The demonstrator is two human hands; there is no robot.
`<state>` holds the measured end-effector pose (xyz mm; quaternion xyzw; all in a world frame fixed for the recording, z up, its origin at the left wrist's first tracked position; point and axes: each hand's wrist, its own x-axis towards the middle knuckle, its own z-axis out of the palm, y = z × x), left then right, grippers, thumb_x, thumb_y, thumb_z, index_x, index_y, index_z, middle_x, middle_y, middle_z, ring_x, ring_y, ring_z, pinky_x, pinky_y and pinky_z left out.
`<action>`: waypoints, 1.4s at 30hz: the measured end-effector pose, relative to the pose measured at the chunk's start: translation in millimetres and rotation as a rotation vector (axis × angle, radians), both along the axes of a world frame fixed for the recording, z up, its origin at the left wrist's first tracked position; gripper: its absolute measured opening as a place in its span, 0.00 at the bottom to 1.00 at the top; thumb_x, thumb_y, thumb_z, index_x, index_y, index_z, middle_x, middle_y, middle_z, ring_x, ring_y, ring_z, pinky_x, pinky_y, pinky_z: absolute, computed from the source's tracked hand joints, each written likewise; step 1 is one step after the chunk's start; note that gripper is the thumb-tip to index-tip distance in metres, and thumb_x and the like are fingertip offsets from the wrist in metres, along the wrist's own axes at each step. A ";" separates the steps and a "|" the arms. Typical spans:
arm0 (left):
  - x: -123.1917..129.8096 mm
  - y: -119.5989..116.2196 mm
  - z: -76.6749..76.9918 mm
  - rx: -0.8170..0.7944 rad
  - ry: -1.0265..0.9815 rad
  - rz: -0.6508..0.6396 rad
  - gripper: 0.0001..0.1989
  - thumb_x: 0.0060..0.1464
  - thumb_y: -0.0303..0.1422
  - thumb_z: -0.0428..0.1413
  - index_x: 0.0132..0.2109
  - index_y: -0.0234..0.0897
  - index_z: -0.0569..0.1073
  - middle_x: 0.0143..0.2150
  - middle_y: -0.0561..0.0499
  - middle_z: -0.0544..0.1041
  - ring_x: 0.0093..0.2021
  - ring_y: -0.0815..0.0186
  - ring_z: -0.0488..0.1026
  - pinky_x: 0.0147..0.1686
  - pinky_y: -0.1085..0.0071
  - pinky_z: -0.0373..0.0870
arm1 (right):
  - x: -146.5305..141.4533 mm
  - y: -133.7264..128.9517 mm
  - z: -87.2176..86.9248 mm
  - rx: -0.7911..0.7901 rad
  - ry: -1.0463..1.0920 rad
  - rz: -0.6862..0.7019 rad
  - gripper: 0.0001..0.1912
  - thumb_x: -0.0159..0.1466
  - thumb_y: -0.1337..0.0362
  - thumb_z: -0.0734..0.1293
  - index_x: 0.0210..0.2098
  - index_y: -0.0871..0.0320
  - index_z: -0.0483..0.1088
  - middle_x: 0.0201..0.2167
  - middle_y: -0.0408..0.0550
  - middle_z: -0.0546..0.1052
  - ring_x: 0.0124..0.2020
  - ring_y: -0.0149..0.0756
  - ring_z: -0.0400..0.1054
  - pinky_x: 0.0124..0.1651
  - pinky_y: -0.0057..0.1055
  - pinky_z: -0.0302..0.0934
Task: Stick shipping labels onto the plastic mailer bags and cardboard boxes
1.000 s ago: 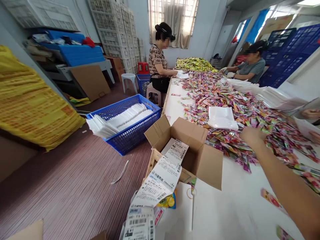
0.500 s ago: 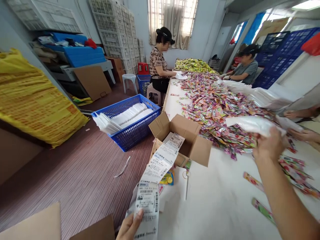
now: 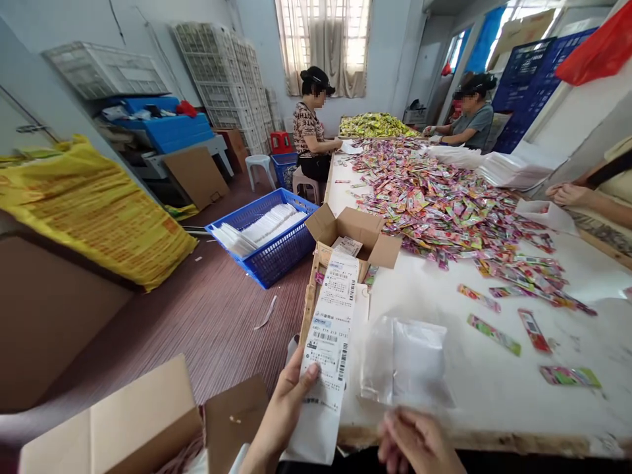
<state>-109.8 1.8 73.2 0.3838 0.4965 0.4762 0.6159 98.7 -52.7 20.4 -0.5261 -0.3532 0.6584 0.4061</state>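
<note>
A strip of printed labels [image 3: 332, 316] runs down from a small open carton [image 3: 365, 230], with its lower end in my left hand [image 3: 291, 388], thumb pressed on top. My right hand [image 3: 412, 438] is at the table's near edge, fingers curled and slightly blurred; whether they hold anything is hidden. Just beyond it a clear plastic bag with a white packet inside [image 3: 417, 355] lies flat on the white table [image 3: 538, 411]. Colourful small sachets [image 3: 434, 191] form a large pile farther back, and several lie loose at the right.
A blue basket of white packets [image 3: 266, 243] stands left of the table. At the bottom left is an open cardboard box [image 3: 113, 421]; a yellow sack [image 3: 99, 210] is behind it. Another person's hands [image 3: 573, 195] are at the right edge. Two more people sit farther back.
The plastic bag, earlier at my right hand over the pile, now lies on the near table. My right hand has come back to the table's near edge. The label strip is raised in my left hand.
</note>
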 end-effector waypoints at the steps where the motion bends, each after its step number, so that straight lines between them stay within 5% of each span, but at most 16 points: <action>1: 1.6 -6.6 1.5 0.026 0.020 -0.040 0.24 0.53 0.41 0.61 0.57 0.45 0.75 0.50 0.47 0.82 0.49 0.55 0.77 0.50 0.65 0.71 | 0.4 0.4 10.2 0.107 -0.054 -0.044 0.30 0.57 0.38 0.66 0.40 0.60 0.73 0.27 0.51 0.79 0.26 0.36 0.72 0.32 0.31 0.67; 4: 6.6 -24.1 5.2 0.096 0.144 -0.201 0.14 0.54 0.40 0.61 0.44 0.40 0.83 0.42 0.47 0.84 0.42 0.56 0.79 0.47 0.67 0.72 | -2.2 6.1 35.3 0.460 -0.205 -0.186 0.35 0.61 0.49 0.67 0.63 0.55 0.57 0.46 0.53 0.78 0.45 0.40 0.74 0.48 0.33 0.68; 9: 14.7 -36.9 16.1 0.012 0.079 -0.266 0.19 0.51 0.45 0.61 0.40 0.34 0.83 0.39 0.43 0.84 0.43 0.52 0.79 0.48 0.64 0.71 | -10.8 5.8 30.6 0.905 -0.505 -0.131 0.09 0.65 0.64 0.64 0.45 0.51 0.71 0.39 0.48 0.79 0.41 0.39 0.75 0.43 0.32 0.71; 13: 28.5 -32.5 21.5 -0.294 -0.224 -0.160 0.24 0.50 0.47 0.61 0.41 0.27 0.81 0.37 0.37 0.84 0.45 0.48 0.79 0.47 0.60 0.74 | -21.2 -1.8 9.0 1.166 -0.598 0.030 0.17 0.63 0.74 0.61 0.49 0.52 0.68 0.36 0.46 0.80 0.34 0.37 0.74 0.39 0.34 0.70; 16: 37.0 -22.7 13.8 -0.377 -0.236 0.000 0.19 0.52 0.38 0.62 0.45 0.25 0.78 0.36 0.35 0.84 0.43 0.49 0.81 0.45 0.60 0.76 | -22.8 -6.1 13.5 1.168 -0.646 0.034 0.12 0.63 0.75 0.59 0.37 0.54 0.69 0.31 0.46 0.75 0.33 0.37 0.71 0.36 0.34 0.67; 20: 23.0 -1.4 -10.8 -0.325 -0.260 0.284 0.13 0.58 0.33 0.55 0.47 0.29 0.76 0.38 0.37 0.84 0.43 0.51 0.81 0.44 0.62 0.77 | 11.8 -13.5 57.7 1.099 -0.495 0.031 0.12 0.66 0.70 0.57 0.29 0.53 0.66 0.30 0.45 0.71 0.34 0.36 0.68 0.36 0.33 0.66; 22: 7.8 8.1 -21.8 -0.272 -0.232 0.417 0.09 0.61 0.29 0.52 0.43 0.31 0.75 0.36 0.40 0.84 0.42 0.55 0.82 0.43 0.65 0.77 | 42.5 -9.2 79.4 1.023 -0.286 -0.111 0.09 0.68 0.63 0.60 0.31 0.51 0.65 0.27 0.43 0.68 0.31 0.35 0.66 0.32 0.30 0.64; 24: -4.3 12.6 -26.9 -0.247 -0.199 0.479 0.08 0.61 0.28 0.51 0.41 0.31 0.74 0.32 0.42 0.84 0.39 0.57 0.82 0.41 0.67 0.77 | 70.0 9.9 84.8 0.933 -0.149 -0.419 0.08 0.66 0.56 0.63 0.32 0.51 0.64 0.28 0.42 0.66 0.31 0.34 0.64 0.32 0.30 0.63; 26: -8.4 11.4 -25.8 -0.264 -0.184 0.420 0.09 0.61 0.29 0.51 0.42 0.29 0.74 0.32 0.41 0.84 0.35 0.57 0.82 0.37 0.66 0.78 | 83.9 43.0 68.2 0.826 -0.229 -0.601 0.12 0.64 0.52 0.64 0.34 0.53 0.62 0.29 0.42 0.64 0.30 0.33 0.62 0.33 0.30 0.61; 27: -7.5 9.1 -23.9 -0.277 -0.174 0.366 0.11 0.61 0.31 0.52 0.43 0.27 0.75 0.33 0.39 0.84 0.33 0.57 0.82 0.35 0.66 0.78 | 84.3 61.7 52.7 0.772 -0.341 -0.576 0.14 0.63 0.50 0.64 0.34 0.54 0.61 0.28 0.42 0.65 0.28 0.33 0.61 0.32 0.30 0.61; 30: -0.4 0.1 -19.6 -0.303 -0.127 0.217 0.15 0.58 0.35 0.56 0.44 0.24 0.76 0.36 0.34 0.84 0.31 0.55 0.82 0.30 0.66 0.78 | 67.2 105.7 -5.0 0.672 -0.644 -0.380 0.17 0.60 0.47 0.65 0.33 0.56 0.65 0.29 0.46 0.69 0.31 0.38 0.65 0.38 0.38 0.63; 34: 1.6 -6.6 -24.8 -0.322 -0.064 0.176 0.19 0.53 0.39 0.61 0.42 0.24 0.78 0.36 0.34 0.84 0.33 0.52 0.82 0.30 0.66 0.78 | 44.2 108.7 -60.1 0.836 -1.014 -0.160 0.16 0.67 0.56 0.59 0.47 0.56 0.71 0.51 0.57 0.73 0.56 0.50 0.64 0.60 0.53 0.52; 37: 4.3 -7.1 -26.4 -0.338 -0.091 0.138 0.20 0.52 0.40 0.62 0.43 0.24 0.78 0.36 0.34 0.84 0.37 0.50 0.82 0.36 0.63 0.79 | 39.2 96.4 -71.3 0.936 -1.239 0.132 0.27 0.65 0.49 0.63 0.59 0.55 0.65 0.60 0.55 0.69 0.63 0.50 0.59 0.65 0.51 0.48; 40: 14.2 -7.1 -21.4 -0.328 -0.118 0.137 0.19 0.52 0.38 0.63 0.47 0.28 0.78 0.36 0.37 0.84 0.43 0.49 0.81 0.42 0.61 0.78 | 37.8 100.6 -65.8 0.825 -1.303 0.247 0.45 0.54 0.37 0.68 0.63 0.57 0.61 0.64 0.57 0.64 0.64 0.58 0.56 0.64 0.57 0.47; 42: 19.3 -8.2 -17.7 -0.311 -0.115 0.161 0.17 0.52 0.37 0.63 0.46 0.31 0.78 0.37 0.38 0.84 0.44 0.49 0.81 0.44 0.59 0.78 | 41.9 109.4 -59.0 0.759 -1.264 0.347 0.48 0.52 0.35 0.68 0.63 0.55 0.61 0.64 0.56 0.64 0.64 0.59 0.56 0.63 0.58 0.47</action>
